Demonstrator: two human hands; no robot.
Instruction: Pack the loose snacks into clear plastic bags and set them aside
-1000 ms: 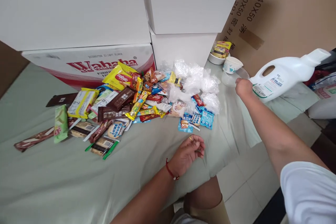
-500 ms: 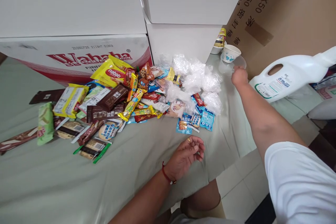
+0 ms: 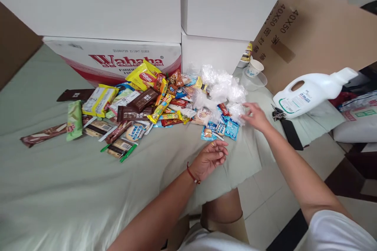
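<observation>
My right hand [image 3: 255,117] reaches in from the right, fingers apart, its fingertips at the edge of a crumpled clear plastic bag [image 3: 236,112]. I cannot tell whether they touch it. My left hand [image 3: 208,161], with a red cord bracelet, rests on the sheet just in front of the blue snack packets [image 3: 231,130]. Its fingers are loosely curled and nothing shows in them. More clear plastic bags [image 3: 219,89] lie behind. To the left spreads a pile of wrapped snacks, with a yellow Nabati pack [image 3: 144,76], brown bars [image 3: 144,100] and a green packet [image 3: 74,120].
A white Wahaba carton [image 3: 118,60] and white boxes [image 3: 215,53] stand behind the pile. At the right are a paper cup [image 3: 255,68] in a clear plastic bowl [image 3: 257,81], a white detergent bottle [image 3: 309,92], keys [image 3: 278,114] and a brown cardboard sheet [image 3: 312,23].
My right hand has left the clear bowl by the paper cup, come toward the plastic bags and opened its fingers. My left hand stays in nearly the same place. The view has shifted.
</observation>
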